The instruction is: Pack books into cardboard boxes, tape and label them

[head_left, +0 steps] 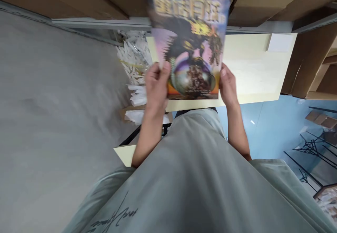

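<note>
A colourful magazine or book (191, 47) with large pale characters across its top is held up in front of my body, its cover facing me and slightly blurred. My left hand (157, 85) grips its lower left edge, thumb on the cover. On the opposite side, my right hand (228, 84) pinches the lower right edge. Beneath it lies a pale yellow tabletop (252, 68), partly hidden by the cover. A small white block or stack (279, 42) rests near the table's far right corner.
Cardboard boxes (263, 1) line a shelf beyond the table. An open carton (313, 61) stands at the right. White paper scraps (135, 55) are heaped left of the table. Black metal frames (313, 148) stand on the blue floor at lower right.
</note>
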A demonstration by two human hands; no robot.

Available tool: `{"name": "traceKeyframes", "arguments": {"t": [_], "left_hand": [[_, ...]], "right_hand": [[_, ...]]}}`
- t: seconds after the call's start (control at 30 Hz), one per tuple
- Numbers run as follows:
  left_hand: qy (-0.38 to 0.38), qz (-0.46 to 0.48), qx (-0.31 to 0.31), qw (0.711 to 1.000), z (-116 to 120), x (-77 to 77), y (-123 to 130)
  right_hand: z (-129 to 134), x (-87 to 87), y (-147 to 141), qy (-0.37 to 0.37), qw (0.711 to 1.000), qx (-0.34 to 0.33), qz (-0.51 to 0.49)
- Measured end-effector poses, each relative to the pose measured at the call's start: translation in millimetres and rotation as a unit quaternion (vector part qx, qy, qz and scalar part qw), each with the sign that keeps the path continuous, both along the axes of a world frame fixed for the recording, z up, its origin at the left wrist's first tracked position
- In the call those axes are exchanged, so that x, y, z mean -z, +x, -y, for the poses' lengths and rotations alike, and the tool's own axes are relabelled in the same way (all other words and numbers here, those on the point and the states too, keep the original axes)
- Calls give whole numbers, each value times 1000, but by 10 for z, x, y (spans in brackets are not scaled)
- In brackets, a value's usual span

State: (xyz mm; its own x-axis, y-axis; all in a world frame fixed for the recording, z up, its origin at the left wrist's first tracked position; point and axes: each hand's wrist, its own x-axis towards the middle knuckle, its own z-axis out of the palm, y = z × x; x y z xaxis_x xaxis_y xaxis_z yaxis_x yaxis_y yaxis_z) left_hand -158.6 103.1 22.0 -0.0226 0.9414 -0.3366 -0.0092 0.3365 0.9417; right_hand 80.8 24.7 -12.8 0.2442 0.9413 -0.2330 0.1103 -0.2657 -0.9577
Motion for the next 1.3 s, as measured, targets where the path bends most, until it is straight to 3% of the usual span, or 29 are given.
{"name": "traceKeyframes", "arguments": {"t": [0.07,0.17,0.33,0.47,0.53,0.73,0.87,1.0,1.13,1.3], "left_hand": [[-47,25,52,997,216,285,294],[-63,-20,128,990,491,745,512],[-113,-177,197,958,628,1361,384],[-99,-307,245,914,637,1614,271],[-84,-332,257,904,653,1653,262],[-78,-331,242,909,703,1615,287],[-53,-376,176,908,680,1631,223],[-64,-397,104,909,550,1680,165],[-145,-401,140,894,393,1671,186],[-129,-399,153,895,364,1559,165]], "right_hand": [[76,-34,247,-9,999,41,18],[273,287,449,-46,993,84,68],[485,1129,270,-97,987,97,84],[465,1461,147,-111,983,109,99],[433,1513,180,-104,982,104,119],[396,1565,365,-99,974,93,184],[458,1551,352,-107,958,67,259],[498,1428,257,-170,938,35,299],[496,1214,112,-211,925,31,314],[581,980,-220,-177,924,-17,340]]}}
